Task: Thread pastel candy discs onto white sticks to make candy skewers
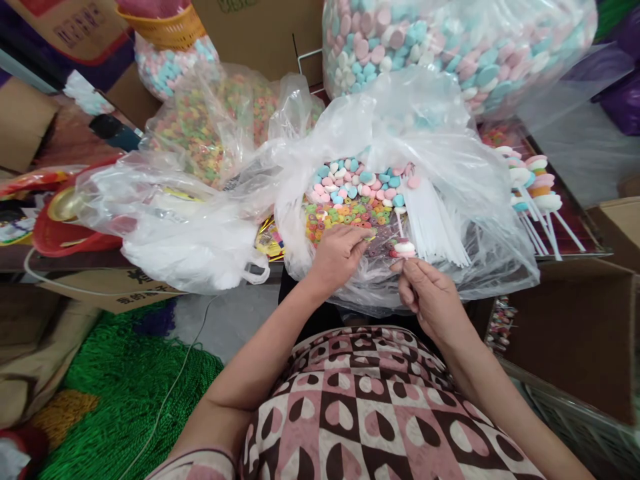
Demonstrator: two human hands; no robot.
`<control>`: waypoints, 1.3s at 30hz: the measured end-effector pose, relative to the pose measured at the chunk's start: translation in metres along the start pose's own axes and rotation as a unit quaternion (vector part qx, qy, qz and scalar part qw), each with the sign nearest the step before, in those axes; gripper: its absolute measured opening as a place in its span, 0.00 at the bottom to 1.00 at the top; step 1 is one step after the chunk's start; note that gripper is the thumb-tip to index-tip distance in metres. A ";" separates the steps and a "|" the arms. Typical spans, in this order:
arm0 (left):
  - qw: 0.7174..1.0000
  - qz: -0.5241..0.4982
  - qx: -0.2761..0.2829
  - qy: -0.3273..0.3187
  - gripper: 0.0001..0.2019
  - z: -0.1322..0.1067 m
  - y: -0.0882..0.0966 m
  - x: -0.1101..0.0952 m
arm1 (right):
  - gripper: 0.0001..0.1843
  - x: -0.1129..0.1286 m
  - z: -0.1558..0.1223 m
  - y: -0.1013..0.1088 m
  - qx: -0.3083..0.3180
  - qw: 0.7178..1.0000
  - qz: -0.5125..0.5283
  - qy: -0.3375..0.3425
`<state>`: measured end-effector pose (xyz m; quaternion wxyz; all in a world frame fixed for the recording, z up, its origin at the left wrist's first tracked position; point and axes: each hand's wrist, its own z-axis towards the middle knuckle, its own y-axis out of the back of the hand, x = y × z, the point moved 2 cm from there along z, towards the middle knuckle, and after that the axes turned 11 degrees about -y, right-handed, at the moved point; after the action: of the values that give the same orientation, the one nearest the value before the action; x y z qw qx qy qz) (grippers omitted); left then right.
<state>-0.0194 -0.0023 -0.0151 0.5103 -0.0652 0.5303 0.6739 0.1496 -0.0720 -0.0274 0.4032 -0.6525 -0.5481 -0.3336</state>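
Observation:
My right hand (427, 293) pinches a candy skewer (404, 248), with pink and white marshmallow pieces and a red piece on it; most of its stick is hidden by the fingers. To the left, over the loose gummy rings (345, 215), my left hand (340, 257) has thumb and forefinger closed around a small yellow-green gummy ring (371, 236). Pink, white and blue marshmallows (345, 179) lie in a heap behind the rings. A fan of white sticks (433, 223) rests just beyond my right hand. All of this lies on a clear plastic bag (480, 273).
Finished-looking candy skewers (543, 187) lie at the table's right edge. A big bag of marshmallows (450, 50) and a bag of gummy rings (215, 127) stand behind. At left are a white plastic bag (195, 247) and a red basin (75, 243). An open cardboard box (575, 333) sits low at right.

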 end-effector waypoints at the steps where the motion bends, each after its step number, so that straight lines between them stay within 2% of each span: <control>1: 0.998 0.060 0.023 0.003 0.08 0.000 0.002 0.004 | 0.20 0.001 0.000 0.001 -0.006 1.000 0.005 0.005; 4: 0.976 0.190 0.109 -0.005 0.06 -0.001 0.003 0.011 | 0.20 0.002 -0.002 0.004 -0.016 1.000 0.011 0.011; 7: 0.967 0.214 0.138 -0.016 0.05 -0.004 0.002 0.013 | 0.21 -0.001 -0.002 0.004 -0.018 1.000 0.004 0.011; 9: 0.977 0.183 0.113 -0.006 0.04 -0.006 0.002 0.014 | 0.22 -0.002 -0.002 0.004 -0.017 1.000 -0.006 0.012; 13: 0.999 0.007 -0.009 0.052 0.03 -0.006 0.008 0.020 | 0.22 -0.004 -0.004 0.003 0.020 0.999 -0.045 -0.012; 15: 0.984 -0.123 -0.074 0.103 0.03 -0.006 0.010 0.022 | 0.23 -0.005 -0.006 -0.001 0.049 0.995 -0.078 -0.029; 18: 0.934 -0.278 -0.141 0.176 0.08 -0.005 0.010 0.023 | 0.24 -0.007 -0.008 -0.006 0.071 0.989 -0.126 -0.032; 21: 0.905 -0.345 -0.147 0.202 0.12 -0.005 0.008 0.020 | 0.25 -0.010 -0.007 -0.009 0.070 0.986 -0.148 -0.032; 24: 0.904 -0.352 -0.135 0.200 0.13 -0.006 0.007 0.019 | 0.26 -0.011 -0.006 -0.009 0.067 0.985 -0.153 -0.036; 27: 0.935 -0.285 -0.127 0.169 0.12 -0.008 0.006 0.018 | 0.26 -0.012 -0.006 -0.009 0.064 0.985 -0.157 -0.036; 29: 0.969 -0.188 -0.123 0.105 0.09 -0.009 0.008 0.014 | 0.26 -0.012 -0.006 -0.009 0.063 0.984 -0.164 -0.037; 31: 0.990 -0.070 -0.119 0.017 0.07 -0.008 0.009 0.008 | 0.25 -0.012 -0.007 -0.009 0.066 0.983 -0.167 -0.038; 33: 0.992 0.025 -0.112 -0.056 0.07 -0.007 0.009 0.000 | 0.24 -0.012 -0.008 -0.009 0.069 0.985 -0.155 -0.037; 35: 0.988 0.066 -0.086 -0.110 0.09 -0.006 0.007 -0.006 | 0.23 -0.014 -0.006 -0.008 0.065 0.990 -0.121 -0.033; 39: 0.987 0.034 -0.002 -0.157 0.11 -0.004 -0.001 -0.015 | 0.22 -0.014 -0.001 -0.005 0.045 0.998 -0.026 -0.026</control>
<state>-0.0136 -0.0146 -0.0085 0.5636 0.0587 0.4445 0.6938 0.1425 -0.0786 -0.0388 0.4087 -0.6281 -0.5893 -0.3020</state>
